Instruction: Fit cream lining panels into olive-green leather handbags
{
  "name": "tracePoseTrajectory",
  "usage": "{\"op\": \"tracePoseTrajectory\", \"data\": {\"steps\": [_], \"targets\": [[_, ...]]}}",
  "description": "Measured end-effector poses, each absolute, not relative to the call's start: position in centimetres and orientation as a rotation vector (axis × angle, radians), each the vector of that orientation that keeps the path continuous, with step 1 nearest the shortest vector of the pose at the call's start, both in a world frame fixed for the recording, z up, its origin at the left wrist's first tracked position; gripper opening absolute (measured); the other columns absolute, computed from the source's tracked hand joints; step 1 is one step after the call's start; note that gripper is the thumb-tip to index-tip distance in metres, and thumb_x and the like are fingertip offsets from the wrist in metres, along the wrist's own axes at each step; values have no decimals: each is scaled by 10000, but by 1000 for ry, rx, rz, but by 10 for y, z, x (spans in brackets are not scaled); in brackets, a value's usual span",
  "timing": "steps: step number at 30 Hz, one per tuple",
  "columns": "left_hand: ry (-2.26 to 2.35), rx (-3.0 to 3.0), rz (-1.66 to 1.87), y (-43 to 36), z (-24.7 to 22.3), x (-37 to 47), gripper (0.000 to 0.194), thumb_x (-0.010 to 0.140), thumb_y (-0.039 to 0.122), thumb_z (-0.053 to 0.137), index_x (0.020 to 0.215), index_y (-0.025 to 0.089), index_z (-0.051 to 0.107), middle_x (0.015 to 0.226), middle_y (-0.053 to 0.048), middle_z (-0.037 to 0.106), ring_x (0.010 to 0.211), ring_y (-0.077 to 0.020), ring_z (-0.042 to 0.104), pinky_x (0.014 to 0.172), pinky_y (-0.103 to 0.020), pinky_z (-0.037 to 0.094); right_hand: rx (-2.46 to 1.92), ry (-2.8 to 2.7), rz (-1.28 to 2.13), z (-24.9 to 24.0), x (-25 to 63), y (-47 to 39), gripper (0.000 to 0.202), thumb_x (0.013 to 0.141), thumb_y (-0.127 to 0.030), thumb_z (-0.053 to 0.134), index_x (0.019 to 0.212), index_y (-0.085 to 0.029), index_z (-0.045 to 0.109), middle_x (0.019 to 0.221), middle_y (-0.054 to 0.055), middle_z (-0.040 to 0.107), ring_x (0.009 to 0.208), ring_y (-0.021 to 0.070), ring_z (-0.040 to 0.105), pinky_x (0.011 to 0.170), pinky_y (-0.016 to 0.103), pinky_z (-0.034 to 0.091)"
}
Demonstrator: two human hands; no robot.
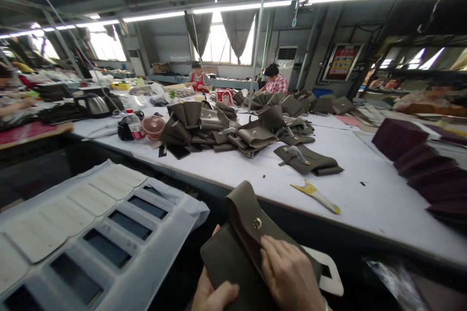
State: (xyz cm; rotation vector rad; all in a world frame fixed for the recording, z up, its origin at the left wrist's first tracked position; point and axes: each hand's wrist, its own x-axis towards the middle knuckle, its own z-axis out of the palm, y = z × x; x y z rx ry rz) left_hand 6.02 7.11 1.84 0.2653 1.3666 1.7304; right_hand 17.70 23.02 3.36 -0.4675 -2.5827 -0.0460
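The left hand [210, 292] is cropped by the bottom edge, its fingers mostly hidden behind a bag [228, 255] whose lower end is also cut off. The right hand [290, 269] covers part of the bag. A tray [170, 223] runs out of frame at left. Lettering on a wall poster [342, 62] is too small to read.

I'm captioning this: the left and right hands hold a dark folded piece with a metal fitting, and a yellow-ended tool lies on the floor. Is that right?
Not quite: the yellow-ended tool lies on the white tabletop, as the head view shows. The left hand and right hand do hold a dark folded piece with a metal fitting.
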Motion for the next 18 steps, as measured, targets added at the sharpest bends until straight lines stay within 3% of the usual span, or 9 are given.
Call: {"op": "tracePoseTrajectory", "data": {"steps": [3,6,8,10,12,13,14,16,18], "targets": [[1349,186,1746,66,9,52,863,627,238,584,1458,240,350,1120,-59,692,880,-262,684,791,-396,547,-769,-2672,-22,55,181,245,374,984,-209,318,781,-197,632,704,59,690,613,230,661,538,323,360],[1307,203,1754,66,-6,52,928,642,219,556,1505,232,214,1068,-57,698,835,-255,690,764,-398,558,-946,-2853,116,73,178,251,266,937,-344,486,737,-230,620,661,36,686,626,256,676,514,308,211],[1401,332,1743,66,-11,53,934,682,241,534,1523,216,128,1173,-89,668,957,-288,683,813,-428,558,-907,-2934,138,77,172,246,232,888,-321,535,694,-229,623,658,45,694,637,260,682,527,318,158],[1755,536,1744,63,-9,49,894,758,285,530,1529,213,83,1377,-128,541,1222,-336,556,974,-497,490,-830,-2937,99,76,166,238,243,880,-234,494,667,-217,608,659,51,693,617,239,673,540,336,142],[2301,813,1698,58,-1,42,815,822,340,561,1519,233,153,1515,-129,375,1402,-363,338,1124,-571,320,-754,-2878,96,74,162,229,256,880,-171,449,669,-210,587,644,40,679,585,210,653,544,347,151],[2523,988,1641,55,3,38,726,838,350,580,1486,257,265,1524,-110,362,1421,-365,296,1154,-585,260,-708,-2840,99,73,161,225,254,880,-161,439,671,-208,575,629,32,666,567,199,638,544,350,159],[2636,1181,1568,54,7,36,591,852,338,585,1412,282,405,1486,-90,422,1400,-361,332,1157,-581,259,-647,-2799,98,73,160,221,250,876,-151,434,669,-207,562,615,25,649,549,189,620,541,352,170],[2499,1513,1407,54,14,36,298,887,290,556,1177,309,625,1267,-73,616,1238,-322,525,1089,-514,387,-465,-2691,69,75,158,212,245,859,-129,418,661,-207,539,591,14,609,520,173,578,533,351,196],[2181,1609,1279,57,19,44,196,917,286,535,1034,294,691,1092,-74,684,1061,-266,624,976,-430,491,-223,-2549,0,80,155,200,258,845,-112,394,639,-207,517,560,6,555,485,161,516,520,342,219]]}}
